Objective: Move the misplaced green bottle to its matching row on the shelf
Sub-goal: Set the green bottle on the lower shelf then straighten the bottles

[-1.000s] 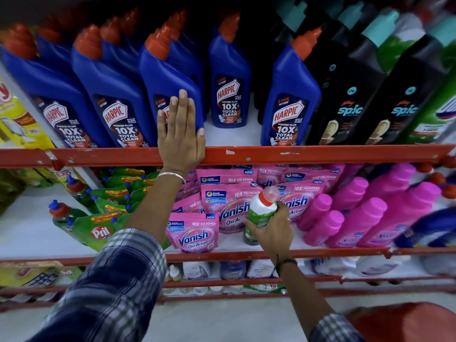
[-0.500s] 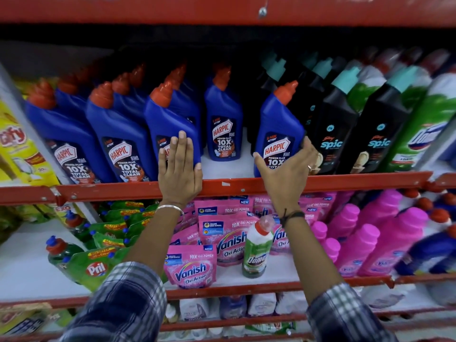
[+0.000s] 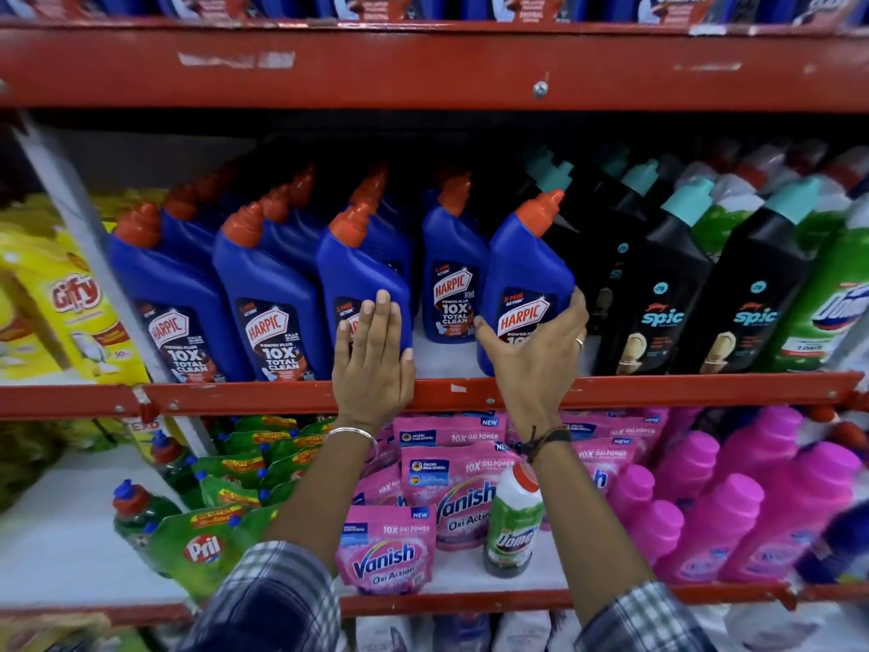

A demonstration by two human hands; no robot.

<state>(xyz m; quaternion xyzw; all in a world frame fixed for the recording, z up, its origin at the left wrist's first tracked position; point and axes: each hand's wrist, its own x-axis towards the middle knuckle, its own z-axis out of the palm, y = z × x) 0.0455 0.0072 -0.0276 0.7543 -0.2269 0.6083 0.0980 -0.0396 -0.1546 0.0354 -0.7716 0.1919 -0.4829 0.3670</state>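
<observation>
The misplaced green bottle [image 3: 513, 524], white-necked with a red cap, stands upright on the lower shelf among pink Vanish pouches [image 3: 386, 548], untouched. Its matching green bottles [image 3: 827, 294] stand at the far right of the middle shelf. My left hand [image 3: 374, 355] lies flat with fingers together against a blue Harpic bottle [image 3: 362, 275] at the red shelf rail [image 3: 658, 390]. My right hand [image 3: 536, 355] wraps around the lower part of the tilted rightmost blue Harpic bottle [image 3: 524, 275].
Black Spic bottles [image 3: 667, 284] fill the shelf between the blue and green rows. A gap [image 3: 442, 360] of white shelf shows between the blue bottles. Pink bottles [image 3: 752, 510] stand lower right, green Pril bottles [image 3: 188, 524] lower left, yellow packs [image 3: 66, 303] far left.
My right hand set the green bottle down on the lower shelf, rose to the middle shelf and closed on the rightmost blue bottle. My left hand stayed on its blue bottle.
</observation>
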